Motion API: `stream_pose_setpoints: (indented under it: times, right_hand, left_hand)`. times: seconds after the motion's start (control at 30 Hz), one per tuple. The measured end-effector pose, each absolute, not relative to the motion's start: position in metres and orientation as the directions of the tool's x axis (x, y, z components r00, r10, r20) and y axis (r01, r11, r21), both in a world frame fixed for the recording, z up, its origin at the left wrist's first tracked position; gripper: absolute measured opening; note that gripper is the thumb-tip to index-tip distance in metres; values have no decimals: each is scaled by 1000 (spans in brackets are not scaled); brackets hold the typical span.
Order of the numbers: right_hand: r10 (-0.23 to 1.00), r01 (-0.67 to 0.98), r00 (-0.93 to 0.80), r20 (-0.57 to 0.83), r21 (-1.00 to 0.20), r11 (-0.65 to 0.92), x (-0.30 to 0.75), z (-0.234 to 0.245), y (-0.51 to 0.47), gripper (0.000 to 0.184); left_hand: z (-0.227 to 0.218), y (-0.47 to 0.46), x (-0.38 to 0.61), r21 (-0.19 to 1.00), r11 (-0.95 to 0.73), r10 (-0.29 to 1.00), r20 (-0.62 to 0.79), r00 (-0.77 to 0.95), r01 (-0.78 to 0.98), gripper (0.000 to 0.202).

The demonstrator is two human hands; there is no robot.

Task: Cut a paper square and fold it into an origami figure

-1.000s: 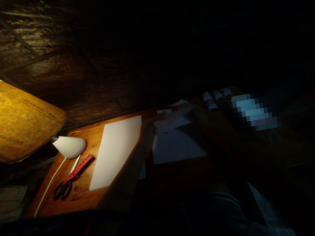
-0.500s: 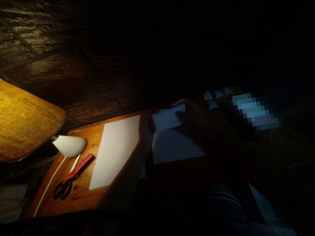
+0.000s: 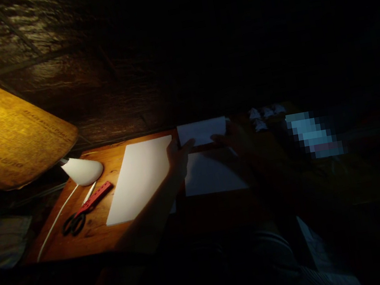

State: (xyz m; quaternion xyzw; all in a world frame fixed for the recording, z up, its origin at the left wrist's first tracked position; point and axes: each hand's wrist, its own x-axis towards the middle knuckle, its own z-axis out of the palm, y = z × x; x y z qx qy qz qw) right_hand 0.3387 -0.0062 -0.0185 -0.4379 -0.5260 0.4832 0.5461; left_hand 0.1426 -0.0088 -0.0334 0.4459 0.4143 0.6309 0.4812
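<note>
A small white piece of paper [image 3: 203, 131] is held up between my two hands, over the far part of the wooden table. My left hand [image 3: 177, 153] grips its left side, thumb across the front and the other fingers hidden behind. On the right side, my right hand [image 3: 231, 136] pinches it the same way, mostly lost in shadow. Below the hands lies a white sheet [image 3: 213, 172], partly shaded. A larger white sheet or stack of paper [image 3: 140, 175] lies left of it in lamplight, with my left forearm crossing its lower right.
A lamp with a yellow printed shade [image 3: 10, 133] and white base [image 3: 83, 170] stands at the left. Scissors with black handles [image 3: 76, 223] and a red perforated strip [image 3: 93, 198] lie nearby. Several small folded paper shapes [image 3: 259, 123] and a pixelated bright screen [image 3: 314, 134] are at the right.
Both hands have moved the paper slightly up and away from the white sheet. Its face looks wider and lower now, and both thumbs lie along its lower edge.
</note>
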Motion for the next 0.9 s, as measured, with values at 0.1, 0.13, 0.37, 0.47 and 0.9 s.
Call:
stream_pose_setpoints:
  times: [0.1,0.13,0.37,0.47,0.9]
  right_hand:
    - [985,-91,8,172,-981,172,337,-17,-8,41]
    - [985,-110,12,173,-979,173,336,-16,-9,43]
    - [986,-69,-34,166,-984,163,332,-15,-12,47]
    - [982,27,-18,186,-982,187,332,-19,-10,46]
    - [979,14,-79,186,-982,187,331,-13,-13,48]
  left_hand:
    - [-35,-6,145,937,-88,996,71,-61,-338,27]
    - [-37,-6,146,935,-41,999,37,-18,-353,27]
    - [-44,-9,149,969,-60,998,59,-9,-240,33]
    - [-43,-10,148,976,-101,995,96,-37,-192,31]
    - [-33,-14,149,987,-140,988,134,-75,-82,24]
